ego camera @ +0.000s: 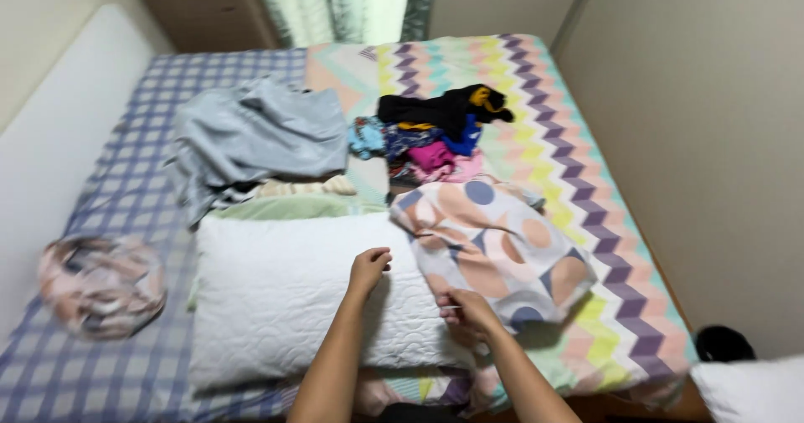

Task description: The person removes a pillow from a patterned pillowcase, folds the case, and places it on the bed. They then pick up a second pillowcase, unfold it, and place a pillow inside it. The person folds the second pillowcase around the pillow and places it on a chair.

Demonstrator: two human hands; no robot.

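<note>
A white quilted pillow (pixel 276 293) lies across the near part of the bed. A pillowcase with large peach, blue and grey shapes (pixel 494 251) covers the pillow's right end. My left hand (pixel 369 269) rests on top of the pillow with its fingers curled, near the pillowcase's edge. My right hand (pixel 469 312) pinches the pillowcase's lower edge at the pillow's right side.
A grey sheet (pixel 251 134) lies crumpled farther back, beside a pile of dark and coloured clothes (pixel 435 134). A bundled patterned cloth (pixel 102 285) sits at the left. A zigzag blanket (pixel 578 180) runs along the right wall. A second white pillow (pixel 754 389) is at bottom right.
</note>
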